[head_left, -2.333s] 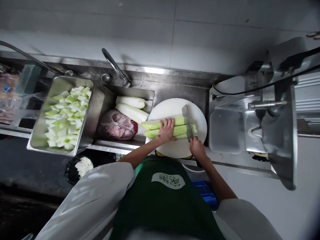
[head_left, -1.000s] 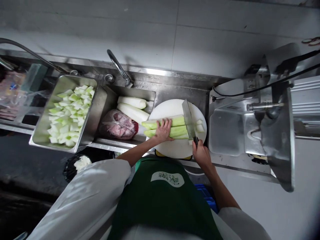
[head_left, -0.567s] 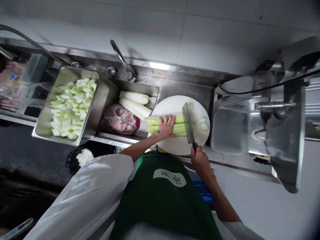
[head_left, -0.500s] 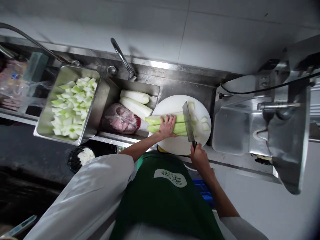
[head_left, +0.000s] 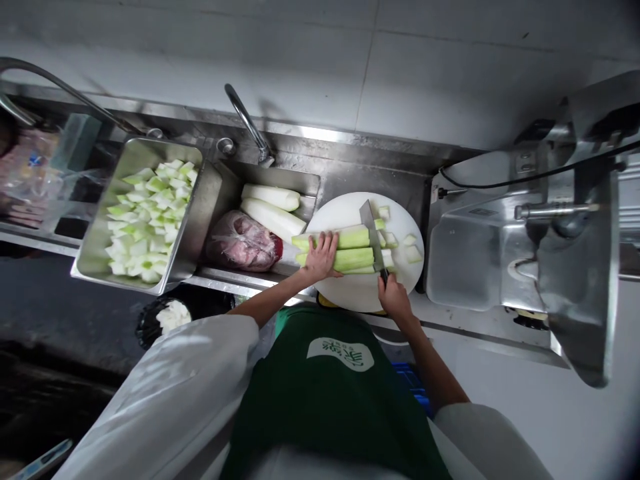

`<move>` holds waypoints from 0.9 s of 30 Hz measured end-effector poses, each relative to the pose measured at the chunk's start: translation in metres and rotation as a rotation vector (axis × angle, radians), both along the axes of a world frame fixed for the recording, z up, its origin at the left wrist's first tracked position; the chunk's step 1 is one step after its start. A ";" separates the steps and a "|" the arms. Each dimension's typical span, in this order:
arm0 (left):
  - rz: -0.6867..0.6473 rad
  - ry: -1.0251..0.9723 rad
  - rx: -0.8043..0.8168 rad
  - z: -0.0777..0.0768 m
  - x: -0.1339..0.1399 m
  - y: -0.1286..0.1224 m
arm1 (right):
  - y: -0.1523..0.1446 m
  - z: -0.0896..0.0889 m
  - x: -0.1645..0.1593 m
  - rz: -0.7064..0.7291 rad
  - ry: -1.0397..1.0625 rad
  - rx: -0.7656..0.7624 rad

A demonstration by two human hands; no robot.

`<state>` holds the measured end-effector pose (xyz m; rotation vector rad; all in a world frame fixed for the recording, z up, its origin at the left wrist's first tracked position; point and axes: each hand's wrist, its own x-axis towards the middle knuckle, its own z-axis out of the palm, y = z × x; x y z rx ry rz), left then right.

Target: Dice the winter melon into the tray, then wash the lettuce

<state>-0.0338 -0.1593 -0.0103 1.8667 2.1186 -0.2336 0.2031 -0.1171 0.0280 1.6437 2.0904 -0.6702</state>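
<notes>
The left hand (head_left: 321,258) lies palm down, fingers spread and pointing away from the body, on the long, pale green strips of peeled vegetable (head_left: 356,257). Its arm comes in from the lower left, out of a loose white sleeve. The right hand (head_left: 395,297) is curled around the black handle of a wide, grey metal knife (head_left: 371,230). Its arm reaches up from the lower right. The blade points away from the body and leans a bit left, right by the ends of the strips. The strips lie side by side on a round, white cutting board (head_left: 345,295). Small, pale chunks (head_left: 390,240) sit right of the knife. Left of the board, two long, white peeled vegetables (head_left: 273,217) and pink meat in a clear plastic bag (head_left: 243,243) lie in a silver metal sink (head_left: 287,177). Further left is a deep, silver metal tray (head_left: 200,223) of chopped, pale green pieces (head_left: 145,220). Behind the sink, a bent, shiny tap (head_left: 246,120) stands before a grey wall (head_left: 300,67).
</notes>
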 end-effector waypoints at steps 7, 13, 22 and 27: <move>0.011 -0.024 -0.009 0.003 -0.002 0.007 | -0.011 0.044 0.009 0.012 -0.027 0.071; 0.017 -0.020 0.004 0.002 -0.002 0.005 | -0.044 0.056 0.018 -0.017 -0.001 0.038; 0.002 -0.045 0.020 -0.003 -0.004 0.008 | -0.034 0.041 0.006 0.024 -0.045 -0.025; -0.010 -0.056 -0.009 -0.002 -0.005 0.010 | -0.018 0.011 -0.013 0.021 -0.030 -0.068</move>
